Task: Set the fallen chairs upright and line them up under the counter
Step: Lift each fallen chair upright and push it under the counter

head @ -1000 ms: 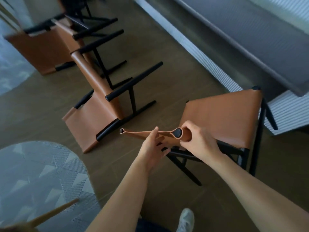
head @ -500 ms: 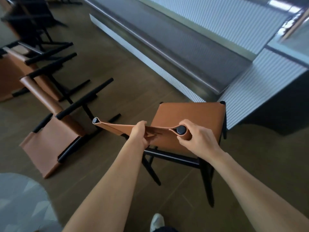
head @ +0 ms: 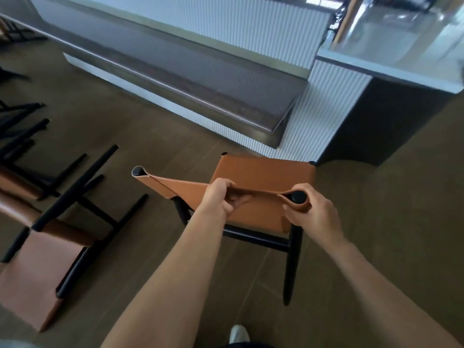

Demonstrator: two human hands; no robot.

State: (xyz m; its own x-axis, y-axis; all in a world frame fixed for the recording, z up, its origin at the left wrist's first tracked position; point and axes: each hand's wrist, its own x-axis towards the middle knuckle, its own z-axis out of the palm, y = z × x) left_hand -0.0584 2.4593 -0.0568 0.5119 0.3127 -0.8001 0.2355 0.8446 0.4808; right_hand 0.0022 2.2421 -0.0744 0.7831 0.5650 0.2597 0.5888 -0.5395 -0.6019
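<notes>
An upright chair with a tan leather seat [head: 261, 174] and black legs stands in front of me, facing the counter [head: 175, 79]. My left hand [head: 219, 199] grips the middle of its leather backrest strap. My right hand [head: 310, 212] grips the strap's right end around the black post top. A fallen chair [head: 47, 259] of the same kind lies on its side at the left, legs pointing toward the counter. Parts of more fallen chairs [head: 17, 182] show at the left edge.
The long counter has a dark top and white ribbed front, ending in a dark block [head: 391, 121] at the right. Brown floor [head: 389, 247] surrounds the chair. My white shoe [head: 238, 334] shows at the bottom.
The held chair has come closer to the counter and turned square to it. My view has swung right, and the fallen chairs have slid toward the left edge.
</notes>
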